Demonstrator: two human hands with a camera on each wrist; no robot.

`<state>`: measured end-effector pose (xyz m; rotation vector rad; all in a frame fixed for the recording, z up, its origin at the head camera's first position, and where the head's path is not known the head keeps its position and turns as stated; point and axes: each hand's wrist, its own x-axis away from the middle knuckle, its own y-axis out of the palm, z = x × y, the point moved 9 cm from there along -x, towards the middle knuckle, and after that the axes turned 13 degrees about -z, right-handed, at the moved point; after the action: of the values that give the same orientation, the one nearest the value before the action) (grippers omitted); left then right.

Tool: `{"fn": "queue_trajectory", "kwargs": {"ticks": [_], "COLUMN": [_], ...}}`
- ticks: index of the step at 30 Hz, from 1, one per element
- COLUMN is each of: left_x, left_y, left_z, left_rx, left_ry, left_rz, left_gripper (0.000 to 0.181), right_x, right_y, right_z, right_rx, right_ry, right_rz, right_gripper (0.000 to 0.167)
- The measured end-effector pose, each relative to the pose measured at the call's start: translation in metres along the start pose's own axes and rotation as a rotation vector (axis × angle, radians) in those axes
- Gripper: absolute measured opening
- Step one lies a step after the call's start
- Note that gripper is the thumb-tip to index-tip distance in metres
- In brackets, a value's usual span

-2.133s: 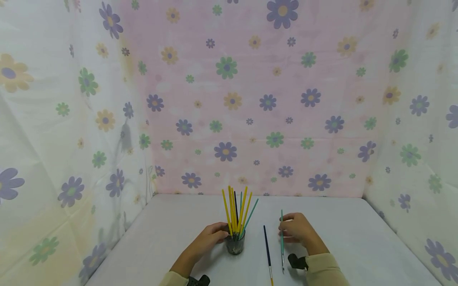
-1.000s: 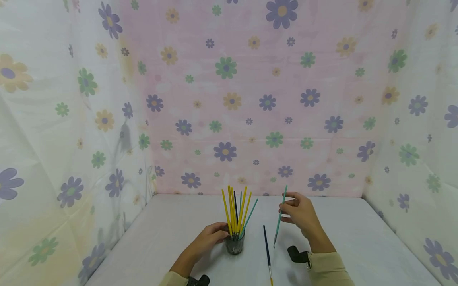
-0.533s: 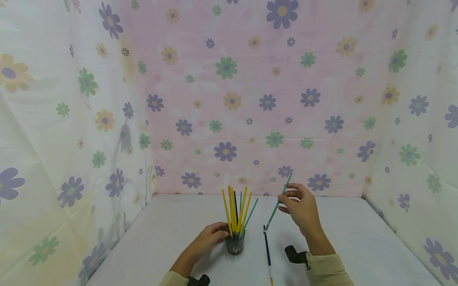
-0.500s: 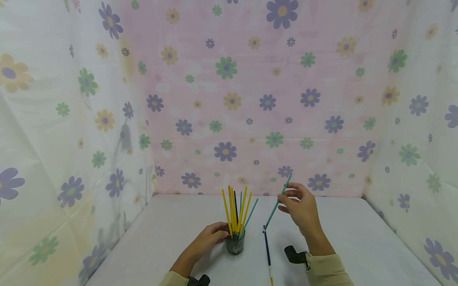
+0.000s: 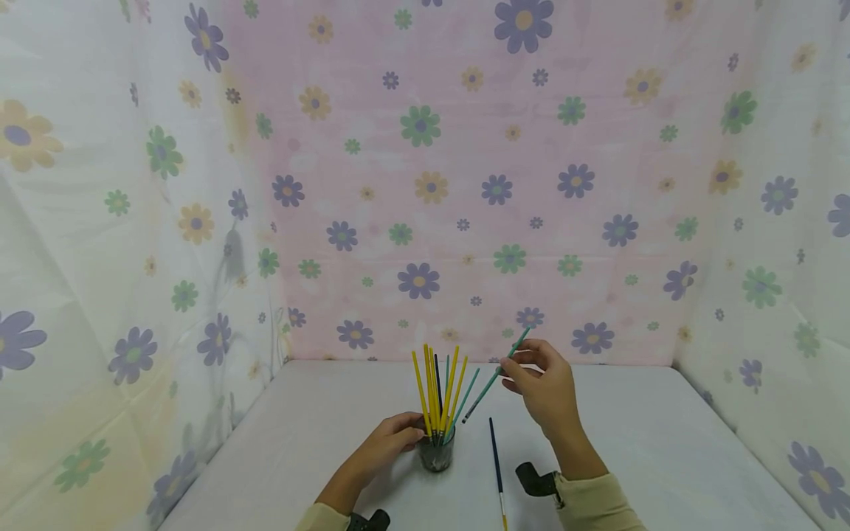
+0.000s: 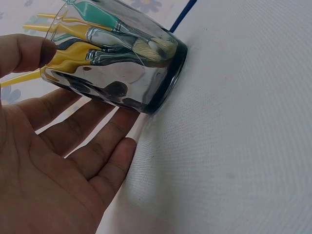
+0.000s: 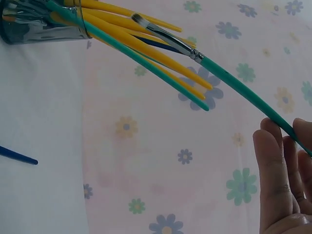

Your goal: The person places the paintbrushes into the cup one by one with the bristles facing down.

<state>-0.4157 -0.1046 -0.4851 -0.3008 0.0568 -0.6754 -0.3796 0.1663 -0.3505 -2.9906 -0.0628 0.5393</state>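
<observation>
My right hand [image 5: 547, 387] pinches a teal paintbrush [image 5: 494, 380] by its handle, raised above the table and slanted with its bristles down to the left. In the right wrist view, the brush's bristle tip [image 7: 140, 20] is beside the handles of the brushes in the glass. My left hand [image 5: 385, 450] holds that clear glass [image 5: 436, 457] from the left, thumb at the rim and fingers along the side, as the left wrist view shows. Several yellow paintbrushes [image 5: 454, 391], a dark one and teal ones stand in the glass, bristles down.
A dark blue paintbrush [image 5: 496, 457] lies on the white table [image 5: 664, 442] to the right of the glass, pointing toward me. Flower-printed cloth [image 5: 465, 169] hangs behind the table and along both sides.
My right hand has lifted the teal paintbrush off the table, tilted it and carried it left past the dark blue brush toward the glass. My left hand and the glass have stayed put.
</observation>
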Motion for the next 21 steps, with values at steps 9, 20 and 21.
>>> {"fn": "queue_trajectory", "kwargs": {"ticks": [9, 20, 21], "left_x": [-0.001, -0.002, -0.002], "left_y": [0.001, 0.0, 0.0], "left_z": [-0.001, -0.003, -0.003], "left_rx": [0.012, 0.011, 0.009], "left_ry": [0.004, -0.018, -0.017], "left_rz": [0.003, 0.001, 0.001], "left_gripper": [0.047, 0.048, 0.048], "right_x": [0.0, 0.002, 0.002], "right_y": [0.021, 0.046, 0.047], "right_z": [0.007, 0.024, 0.026], "right_rx": [0.005, 0.059, 0.071], "right_ry": [0.019, 0.061, 0.064], "right_rz": [-0.023, -0.053, -0.051], "right_gripper": [0.028, 0.028, 0.028]}}
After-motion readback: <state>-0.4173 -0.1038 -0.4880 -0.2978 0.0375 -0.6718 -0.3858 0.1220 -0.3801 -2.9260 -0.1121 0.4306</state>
